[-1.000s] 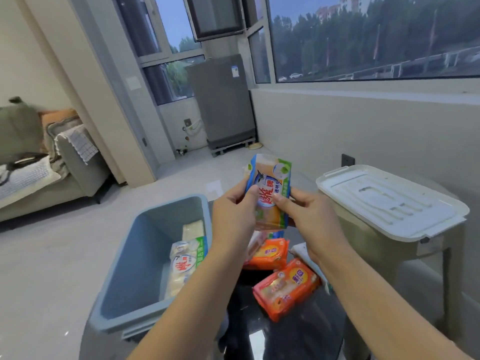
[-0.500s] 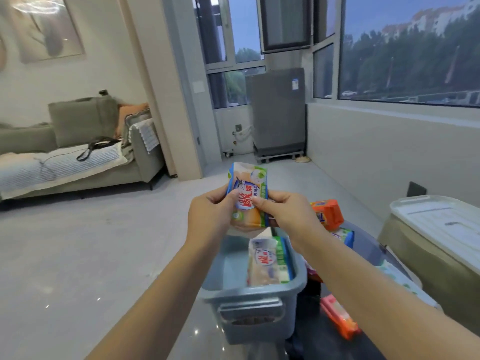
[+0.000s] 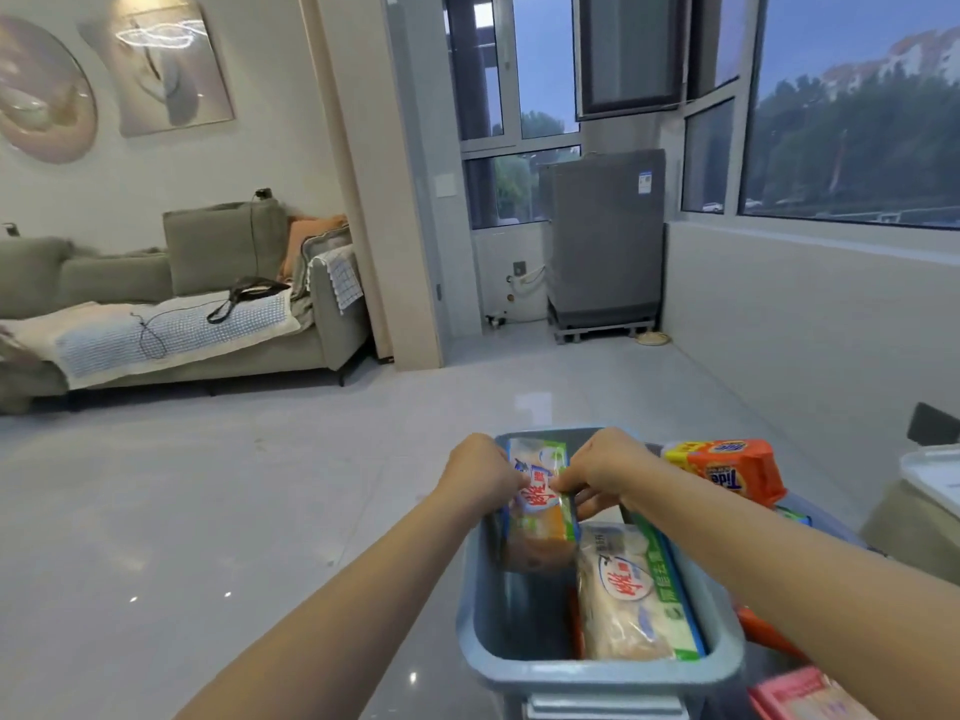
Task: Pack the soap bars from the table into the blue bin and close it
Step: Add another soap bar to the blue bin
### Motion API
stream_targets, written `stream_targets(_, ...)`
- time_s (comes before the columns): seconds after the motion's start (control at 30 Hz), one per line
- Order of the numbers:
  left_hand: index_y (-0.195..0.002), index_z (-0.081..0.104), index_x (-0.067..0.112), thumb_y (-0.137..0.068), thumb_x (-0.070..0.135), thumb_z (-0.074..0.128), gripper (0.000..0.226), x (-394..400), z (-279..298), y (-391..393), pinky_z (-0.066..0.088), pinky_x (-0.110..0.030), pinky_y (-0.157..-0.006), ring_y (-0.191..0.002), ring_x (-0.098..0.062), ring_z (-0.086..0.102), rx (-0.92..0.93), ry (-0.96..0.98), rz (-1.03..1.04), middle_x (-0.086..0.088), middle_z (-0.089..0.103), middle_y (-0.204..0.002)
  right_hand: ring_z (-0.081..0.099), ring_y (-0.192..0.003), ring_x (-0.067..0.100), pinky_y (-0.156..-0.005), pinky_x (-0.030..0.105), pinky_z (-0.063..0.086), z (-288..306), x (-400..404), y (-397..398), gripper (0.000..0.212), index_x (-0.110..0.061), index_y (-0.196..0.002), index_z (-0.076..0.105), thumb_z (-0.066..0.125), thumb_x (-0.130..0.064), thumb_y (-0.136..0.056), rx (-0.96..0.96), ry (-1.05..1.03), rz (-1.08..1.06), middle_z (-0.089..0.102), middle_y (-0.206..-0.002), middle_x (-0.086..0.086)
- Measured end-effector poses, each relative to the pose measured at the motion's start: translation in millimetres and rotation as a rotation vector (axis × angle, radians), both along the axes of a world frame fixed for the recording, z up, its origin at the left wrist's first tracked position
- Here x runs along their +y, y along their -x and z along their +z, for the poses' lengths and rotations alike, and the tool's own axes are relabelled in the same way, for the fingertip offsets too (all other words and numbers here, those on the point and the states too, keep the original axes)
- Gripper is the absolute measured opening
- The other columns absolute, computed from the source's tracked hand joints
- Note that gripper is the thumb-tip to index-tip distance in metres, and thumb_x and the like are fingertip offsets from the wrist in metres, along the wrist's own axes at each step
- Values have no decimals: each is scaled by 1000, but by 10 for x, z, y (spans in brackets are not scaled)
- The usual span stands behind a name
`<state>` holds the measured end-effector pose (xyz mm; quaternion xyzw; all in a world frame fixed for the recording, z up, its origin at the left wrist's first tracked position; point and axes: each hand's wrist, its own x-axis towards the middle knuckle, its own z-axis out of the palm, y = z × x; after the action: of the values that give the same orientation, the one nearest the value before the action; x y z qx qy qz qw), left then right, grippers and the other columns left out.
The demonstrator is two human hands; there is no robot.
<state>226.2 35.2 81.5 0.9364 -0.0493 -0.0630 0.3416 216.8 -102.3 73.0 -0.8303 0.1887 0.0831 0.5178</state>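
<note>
Sofa (image 3: pixel 208 324): grey, far off past the left hand, with a pale blanket and a black cord on it.
Grey machine (image 3: pixel 605 241): tall and boxy, far ahead of both hands, by the windows.
Blue bin (image 3: pixel 597 667): open, right under both hands. Its near rim is close to the camera.
White lid (image 3: pixel 935 475): off to the right of the right hand, only its edge shows.
Big soap pack (image 3: pixel 631 595): pale with a green edge, lying in the bin, just below the right hand. It fills the right side of the bin.
Orange soap pack (image 3: pixel 732 470): outside the bin, just to the right of the right hand.
Pink pack (image 3: pixel 805 693): low at the right, beside the bin, partly cut off.
Held soap bar (image 3: pixel 540 504): upright, inside the left part of the bin, between both hands, beside the big soap pack.
Left hand (image 3: pixel 480 472): fingers curled, pinching the left side of the held soap bar.
Right hand (image 3: pixel 597 470): fingers curled, pinching the right side of the same bar. The right arm covers part of the bin's right rim.
</note>
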Motion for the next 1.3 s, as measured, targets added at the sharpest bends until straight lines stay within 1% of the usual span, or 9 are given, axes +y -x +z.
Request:
stream_targets(0.13,-111,61,-3,-88,19,61,32,-175,-44,-133,45,-31,-69,-101,-31,64,142,-82,-8,-21,65,-115,63,-55,18,-51,22,54,-94,-48,-162,19,1,-75,56,69,-11,-80,141,88,67,71,-93,17)
stream_targets(0.3,-109,56,-5,-90,1,53,20,-275,-275,-251,50,-40,-82,-85,-29,60,360,349,124,-20,63,-96,59,-58,14,-56,20,52,-220,-149,-312,19,1,-73,57,65,-13,-84,281,7,111,66,-115,16)
stream_targets(0.5,-106,54,-3,-94,6,49,16,-333,-444,-267,52,-43,-80,-80,-31,61,445,506,220,-23,65,-99,57,-59,11,-50,19,48,-276,-154,-385,25,-1,-75,57,57,-21,-90,348,-19,116,64,-88,9)
stream_targets(0.6,-115,56,-4,-96,16,49,29,-314,-474,-261,53,-45,-90,-92,-33,65,477,564,238,-25,67,-112,55,-57,11,-57,21,48,-270,-151,-373,27,-2,-74,58,56,-23,-90,328,2,103,68,-99,9)
stream_targets(0.77,-131,47,2,-97,22,46,39,-260,-435,-201,50,-36,-85,-90,-23,61,258,548,161,-16,60,-112,54,-55,11,-55,18,48,-249,-148,-329,23,-5,-78,58,56,-24,-91,270,40,93,61,-73,5)
stream_targets(0.87,-135,45,12,-97,24,48,41,-125,-366,-98,49,-21,-77,-94,-9,55,2,516,59,-7,53,-135,56,-65,13,-67,24,52,-281,-149,-329,28,-2,-105,63,61,-23,-87,156,95,107,66,-90,7)
stream_targets(1.03,-116,58,23,-94,21,52,23,136,-330,-16,44,-16,-84,-107,-7,55,-441,345,2,4,60,-120,65,-91,23,-88,38,54,-340,-109,-321,51,-3,-120,58,70,-30,-79,49,312,194,67,-112,14)
stream_targets(1.13,-131,52,17,-94,20,51,36,193,-433,-44,36,-25,-99,-124,-13,47,-365,284,2,1,54,-135,63,-104,26,-90,36,52,-357,-48,-325,60,-5,-123,56,74,-35,-74,19,480,312,65,-118,12)
stream_targets(1.3,-146,32,18,-99,21,42,48,217,-529,-75,24,-18,-99,-139,-14,33,-152,369,5,3,36,-152,60,-104,22,-94,37,49,-418,20,-354,67,-14,-121,58,81,-36,-62,65,607,487,65,-118,4)
